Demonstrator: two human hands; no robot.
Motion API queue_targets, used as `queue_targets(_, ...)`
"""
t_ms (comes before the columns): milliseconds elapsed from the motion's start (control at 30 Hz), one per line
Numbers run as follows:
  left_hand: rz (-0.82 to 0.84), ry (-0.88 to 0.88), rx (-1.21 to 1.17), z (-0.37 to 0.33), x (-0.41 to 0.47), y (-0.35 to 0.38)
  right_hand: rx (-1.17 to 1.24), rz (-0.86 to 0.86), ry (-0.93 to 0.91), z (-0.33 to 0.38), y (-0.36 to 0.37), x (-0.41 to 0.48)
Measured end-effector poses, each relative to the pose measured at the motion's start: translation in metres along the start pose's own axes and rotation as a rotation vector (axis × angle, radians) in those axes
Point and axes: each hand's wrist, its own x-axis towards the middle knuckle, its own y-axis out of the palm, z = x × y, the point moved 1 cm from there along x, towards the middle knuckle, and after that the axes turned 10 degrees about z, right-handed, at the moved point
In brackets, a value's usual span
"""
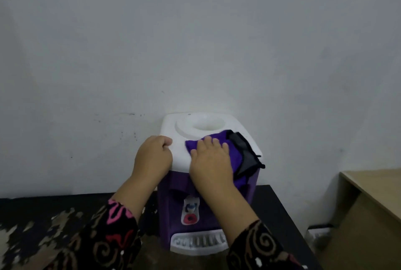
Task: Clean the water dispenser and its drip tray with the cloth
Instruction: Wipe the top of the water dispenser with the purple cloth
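The light was dim, flat and bluish. The wall [195,42] darkened toward the corners. Only the dispenser [208,137] top glared white. Everything looked soft, and the wide lens bent the edges.

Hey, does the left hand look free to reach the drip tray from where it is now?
Probably yes: the left hand only rests curled on the dispenser's white top, holding nothing, and the drip tray sits uncovered below.

My right hand [210,162] lay flat on the purple cloth [227,150], pressing it to the water dispenser [208,183] top; left hand [153,154] gripped its 9 o'clock edge. Drip tray [198,242] sat at 6 o'clock.
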Motion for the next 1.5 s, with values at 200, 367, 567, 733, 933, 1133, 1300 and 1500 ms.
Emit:
queue_targets(200,-0.019,0.000,-0.038,0.006,-0.002,-0.005,-0.004,0.058,-0.227,0.020,-0.006,0.005)
queue_targets(367,0.049,-0.060,-0.115,0.023,-0.004,-0.011,0.001,0.025,-0.068,0.006,-0.004,-0.007)
queue_targets(567,0.109,-0.076,-0.379,0.036,-0.003,-0.016,-0.105,0.071,-0.157,0.064,0.004,0.038)
queue_targets(733,0.100,-0.151,-0.744,0.044,-0.009,-0.015,-0.161,0.136,-0.248,0.084,0.002,0.053)
queue_targets(933,0.174,-0.074,-0.767,0.044,-0.018,-0.019,-0.006,0.067,-0.227,0.054,0.003,0.013)
queue_targets(1133,0.200,-0.040,-0.690,0.047,-0.022,-0.018,-0.012,0.057,-0.039,0.063,0.010,0.003)
queue_targets(1300,0.060,-0.013,-0.539,0.033,-0.030,-0.007,0.413,0.051,-0.128,0.057,-0.004,0.004)
queue_targets(1500,-0.046,0.331,0.094,-0.012,-0.043,0.021,0.569,-0.216,-0.009,0.008,-0.025,-0.006)
